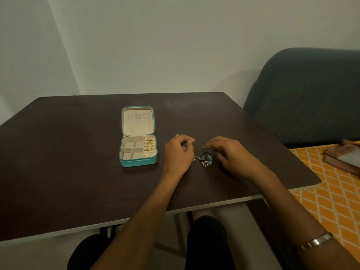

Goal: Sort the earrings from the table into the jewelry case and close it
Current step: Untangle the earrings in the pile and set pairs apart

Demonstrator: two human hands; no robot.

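Head view: a dark brown table (78, 152) is seen from above, set against a plain pale wall (175, 45) that meets a second wall in a corner at the far left. A dark grey sofa (303, 98) is placed at the right, and beside the table's right edge an orange cloth with a white lattice pattern (331, 191) is spread, with a brownish object (342, 156) on it that is cut off by the frame.

The teal jewelry case (138, 136) is laid open left of centre, its lid flat toward the far side. Four gold earrings (149, 144) are lined up in its right compartment (the other compartments look bare).

Just right of the case, the left hand (178, 152) is held with fingers curled; something thin seems to be pinched at its fingertips, but it is too small to be made out. The right hand (228, 154) is lowered with fingers bent over a small cluster of silver earrings (205, 158) lying on the table between the hands; whether they are touched cannot be told. A metal bangle (317, 240) is worn on the right forearm.
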